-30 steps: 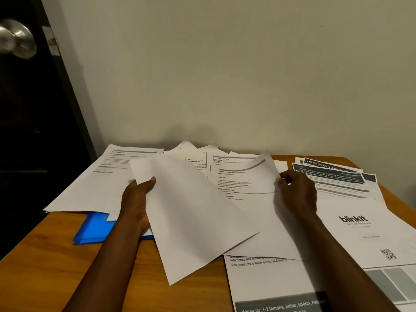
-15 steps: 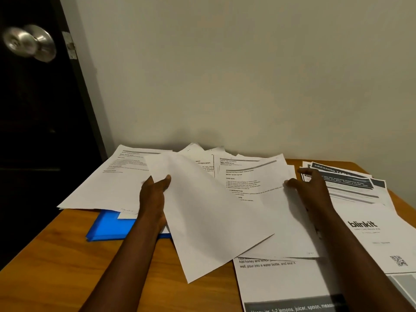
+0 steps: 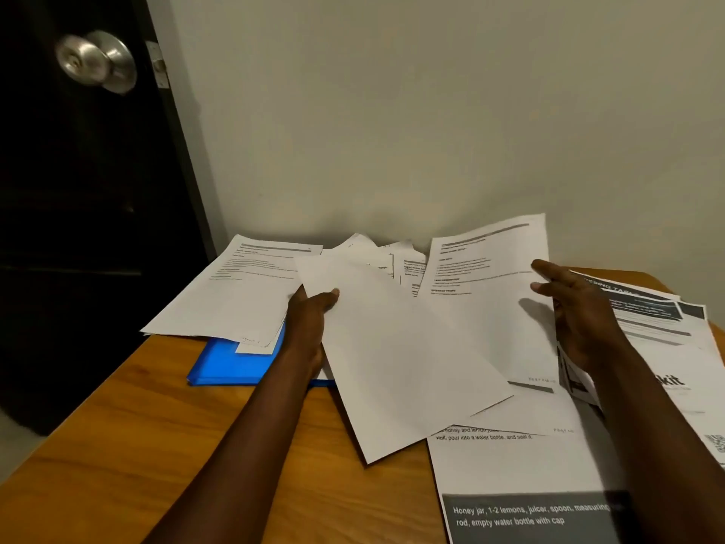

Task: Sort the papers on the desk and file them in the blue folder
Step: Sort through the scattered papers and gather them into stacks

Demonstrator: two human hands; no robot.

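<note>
**A:** Where was the folder (image 3: pixel 235 367)?

**B:** The blue folder lay flat near the left edge of the desk (image 3: pixel 117 445), mostly buried. A printed page (image 3: pixel 235 292) covered its far part and the left forearm crossed its right end, so only a near-left corner showed. Its long axis seemed to run left to right, though most of it was hidden. It sat just beside and below the left hand (image 3: pixel 310 320), well apart from the right hand (image 3: pixel 576 320). The left hand was clearly the nearer one.

**A:** What were the hands doing?

**B:** The left hand gripped the left edge of a blank sheet (image 3: pixel 400 355), thumb on top, the sheet angled toward the near right. The right hand had its fingers spread against the right edge of a raised text page (image 3: pixel 486 292); I could not tell whether it pinched that page or only propped it.

**A:** Any writing to read?

**B:** A recipe sheet (image 3: pixel 510 473) nearest the camera read "Honey jar, 1-2 lemons, juicer, spoon, measuring... rod, empty water bottle with cap", and above that "well, pour into a water bottle, and seal it." At far right a dark-banded flyer (image 3: pixel 647 312) showed a blurred heading. Below it the letters "kit" showed on a white sheet (image 3: pixel 682 390). The text pages' small print was unreadable.
</note>
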